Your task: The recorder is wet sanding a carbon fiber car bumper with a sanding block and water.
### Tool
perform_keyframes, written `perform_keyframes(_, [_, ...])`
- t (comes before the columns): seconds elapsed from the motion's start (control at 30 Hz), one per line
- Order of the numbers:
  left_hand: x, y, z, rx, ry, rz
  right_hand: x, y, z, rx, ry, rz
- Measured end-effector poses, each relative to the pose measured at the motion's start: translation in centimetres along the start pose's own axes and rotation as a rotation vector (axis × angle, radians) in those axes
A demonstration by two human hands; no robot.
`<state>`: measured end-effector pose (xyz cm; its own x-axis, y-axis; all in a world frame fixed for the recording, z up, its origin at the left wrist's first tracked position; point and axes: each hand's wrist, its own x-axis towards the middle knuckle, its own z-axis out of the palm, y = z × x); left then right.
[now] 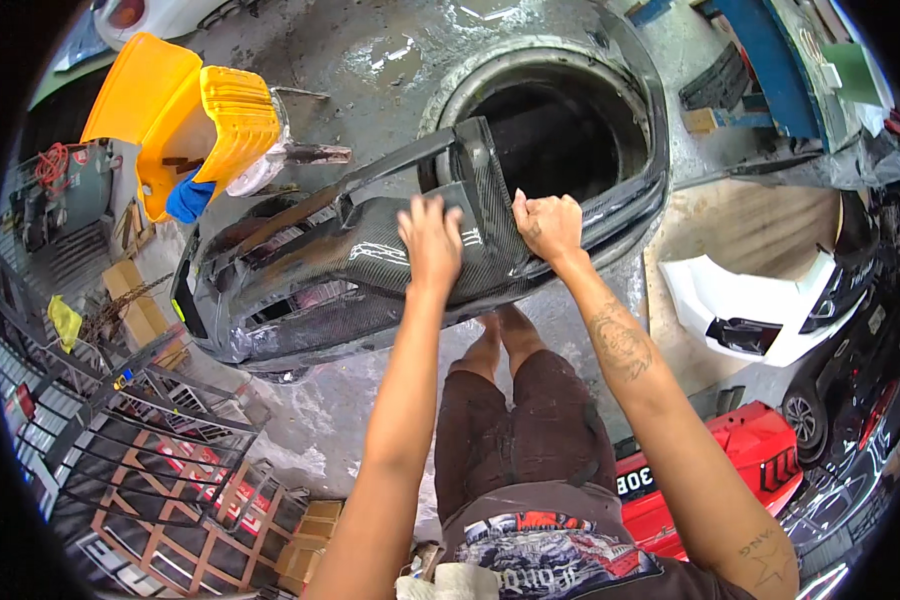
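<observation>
A large glossy carbon-fibre car bumper lies crosswise below me, with openings at its left part. My left hand rests on its woven middle section, fingers spread and bent. My right hand has its fingers curled on the upright edge of a raised carbon-fibre section, gripping it to the right of my left hand. Behind the bumper stands a large round rimmed container with a dark interior, partly covered by the bumper.
A yellow plastic piece with blue cloth sits at upper left. Metal racks and cardboard boxes fill the lower left. A white bumper lies on board at right, near a dark car and red body part. Blue metalwork stands at upper right.
</observation>
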<state>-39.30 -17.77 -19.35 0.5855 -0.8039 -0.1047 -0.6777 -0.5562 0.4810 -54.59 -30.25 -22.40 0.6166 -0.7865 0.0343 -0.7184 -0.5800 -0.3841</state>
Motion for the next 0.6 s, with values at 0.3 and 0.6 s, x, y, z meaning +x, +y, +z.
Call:
perform_keyframes(0.3, [-7.4, 2.9, -0.2, -0.143, 0.040, 0.208, -0.4, 2.2, -1.0, -0.045, -0.008, 0.073])
perform_keyframes(0.6, [-9.9, 4.1, 0.7, -0.158, 0.104, 0.173, -0.9, 2.5, 0.0, -0.037, 0.060, 0.029])
